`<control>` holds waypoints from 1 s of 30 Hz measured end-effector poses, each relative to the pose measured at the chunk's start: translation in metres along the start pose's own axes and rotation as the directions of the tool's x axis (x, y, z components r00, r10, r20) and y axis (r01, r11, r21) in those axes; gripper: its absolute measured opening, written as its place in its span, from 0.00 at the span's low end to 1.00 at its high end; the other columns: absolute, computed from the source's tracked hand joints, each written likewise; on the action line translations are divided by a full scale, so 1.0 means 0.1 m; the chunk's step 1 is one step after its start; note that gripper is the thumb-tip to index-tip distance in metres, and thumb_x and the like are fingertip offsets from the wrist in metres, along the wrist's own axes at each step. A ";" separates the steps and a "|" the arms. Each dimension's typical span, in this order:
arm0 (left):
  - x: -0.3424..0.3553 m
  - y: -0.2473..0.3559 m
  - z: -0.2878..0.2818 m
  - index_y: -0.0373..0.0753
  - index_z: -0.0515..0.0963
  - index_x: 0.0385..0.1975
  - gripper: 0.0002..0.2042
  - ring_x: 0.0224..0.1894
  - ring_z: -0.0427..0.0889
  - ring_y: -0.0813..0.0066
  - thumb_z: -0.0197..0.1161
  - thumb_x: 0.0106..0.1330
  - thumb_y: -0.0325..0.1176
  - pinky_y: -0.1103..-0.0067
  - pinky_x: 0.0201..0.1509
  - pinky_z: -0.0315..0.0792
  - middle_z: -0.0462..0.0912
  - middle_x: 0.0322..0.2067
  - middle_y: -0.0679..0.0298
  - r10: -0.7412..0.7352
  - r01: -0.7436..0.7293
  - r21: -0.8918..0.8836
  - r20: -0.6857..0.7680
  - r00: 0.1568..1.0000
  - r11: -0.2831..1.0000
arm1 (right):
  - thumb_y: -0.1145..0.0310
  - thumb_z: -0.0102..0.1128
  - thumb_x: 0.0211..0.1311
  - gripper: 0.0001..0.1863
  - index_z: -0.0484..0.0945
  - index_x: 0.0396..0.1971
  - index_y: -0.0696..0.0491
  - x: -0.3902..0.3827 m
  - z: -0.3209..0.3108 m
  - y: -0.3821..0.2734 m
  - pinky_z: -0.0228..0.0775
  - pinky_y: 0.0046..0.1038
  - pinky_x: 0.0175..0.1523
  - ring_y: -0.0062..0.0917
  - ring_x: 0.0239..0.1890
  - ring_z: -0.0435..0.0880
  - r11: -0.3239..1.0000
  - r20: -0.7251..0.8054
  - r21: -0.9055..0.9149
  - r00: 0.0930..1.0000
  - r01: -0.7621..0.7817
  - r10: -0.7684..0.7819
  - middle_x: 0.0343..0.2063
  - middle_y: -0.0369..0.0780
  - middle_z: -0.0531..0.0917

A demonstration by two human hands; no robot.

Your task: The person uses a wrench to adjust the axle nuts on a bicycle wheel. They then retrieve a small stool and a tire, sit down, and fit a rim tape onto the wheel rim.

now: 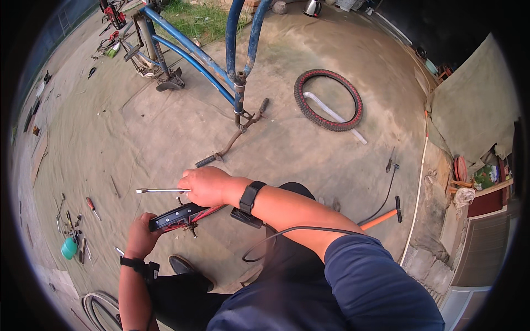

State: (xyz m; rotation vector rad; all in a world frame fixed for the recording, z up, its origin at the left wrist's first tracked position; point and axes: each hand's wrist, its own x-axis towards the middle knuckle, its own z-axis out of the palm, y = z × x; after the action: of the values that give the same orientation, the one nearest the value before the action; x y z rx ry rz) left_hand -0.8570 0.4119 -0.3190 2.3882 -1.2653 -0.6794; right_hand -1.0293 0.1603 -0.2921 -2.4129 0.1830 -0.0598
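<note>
My left hand [142, 234] is closed around one end of a black and red bicycle wheel [175, 218], without a tyre and seen almost edge-on. Its axle ends stick out on both sides. Just above it, my right hand [207, 186] grips a slim silver metal tool [160, 191] whose thicker end points left; its exact kind is hard to tell. The right fist covers the tool's other end. My right forearm crosses over the far part of the wheel and hides it.
An upside-down blue bicycle frame [190, 41] stands ahead, its handlebar [241, 129] on the ground. A tyre [301, 102] lies right of it across a whitish tube [331, 113]. An orange pump [381, 219] is at right. Leftward lie a screwdriver [93, 208], hand tools and a teal bowl [69, 249].
</note>
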 end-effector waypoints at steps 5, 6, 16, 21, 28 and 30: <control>0.08 -0.01 0.02 0.34 0.78 0.39 0.13 0.37 0.83 0.56 0.72 0.58 0.30 0.68 0.43 0.76 0.83 0.34 0.53 -0.138 0.136 -0.084 -0.021 0.990 0.987 | 0.64 0.61 0.60 0.13 0.83 0.43 0.52 -0.83 -1.40 0.62 0.74 0.41 0.45 0.46 0.40 0.83 0.994 -0.069 0.088 0.996 0.063 -0.057 0.36 0.48 0.85; 0.09 0.04 0.00 0.34 0.77 0.38 0.12 0.36 0.83 0.57 0.71 0.58 0.30 0.68 0.42 0.76 0.83 0.33 0.53 -0.162 0.159 -0.098 -0.020 0.987 0.982 | 0.65 0.61 0.61 0.15 0.83 0.46 0.53 -1.08 -1.61 0.78 0.74 0.40 0.46 0.46 0.40 0.83 0.995 -0.123 0.096 0.992 0.028 -0.016 0.37 0.49 0.85; 0.41 0.00 0.09 0.36 0.70 0.31 0.10 0.26 0.65 0.81 0.66 0.65 0.30 0.77 0.31 0.65 0.67 0.21 0.70 -0.292 0.281 -0.137 -0.066 0.954 0.950 | 0.69 0.55 0.67 0.23 0.76 0.61 0.58 -3.18 -1.63 3.19 0.74 0.28 0.35 0.23 0.25 0.80 0.358 -0.270 0.579 0.242 -0.732 0.932 0.30 0.40 0.84; 0.57 0.20 0.10 0.38 0.69 0.30 0.09 0.27 0.63 0.85 0.63 0.68 0.28 0.81 0.30 0.62 0.67 0.23 0.74 -0.361 0.341 -0.223 -0.055 0.931 0.913 | 0.67 0.54 0.65 0.23 0.78 0.59 0.54 -3.27 -1.43 4.46 0.76 0.34 0.48 0.36 0.43 0.84 0.420 -0.466 0.341 0.236 -0.841 0.853 0.43 0.47 0.85; 0.75 0.51 0.11 0.37 0.69 0.30 0.09 0.27 0.62 0.84 0.62 0.68 0.29 0.80 0.29 0.61 0.67 0.23 0.72 -0.418 0.409 -0.110 -0.083 0.905 0.906 | 0.64 0.49 0.65 0.22 0.81 0.56 0.47 -2.73 -1.57 5.14 0.73 0.38 0.60 0.40 0.56 0.82 0.257 -0.499 0.182 0.136 -0.949 0.856 0.52 0.44 0.84; 0.82 0.56 0.12 0.36 0.69 0.30 0.09 0.27 0.62 0.84 0.63 0.68 0.29 0.79 0.28 0.61 0.67 0.23 0.71 -0.431 0.426 -0.081 -0.070 0.899 0.901 | 0.63 0.49 0.66 0.21 0.81 0.56 0.45 -2.68 -1.58 5.30 0.74 0.39 0.60 0.40 0.56 0.82 0.241 -0.514 0.184 0.115 -0.953 0.850 0.54 0.42 0.83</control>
State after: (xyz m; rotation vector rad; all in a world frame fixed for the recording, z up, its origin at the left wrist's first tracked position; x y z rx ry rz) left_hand -0.8617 0.3119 -0.3204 2.6346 -0.6681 -0.7138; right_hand -1.3704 -0.2960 -0.5221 -1.9222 2.0402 -0.1297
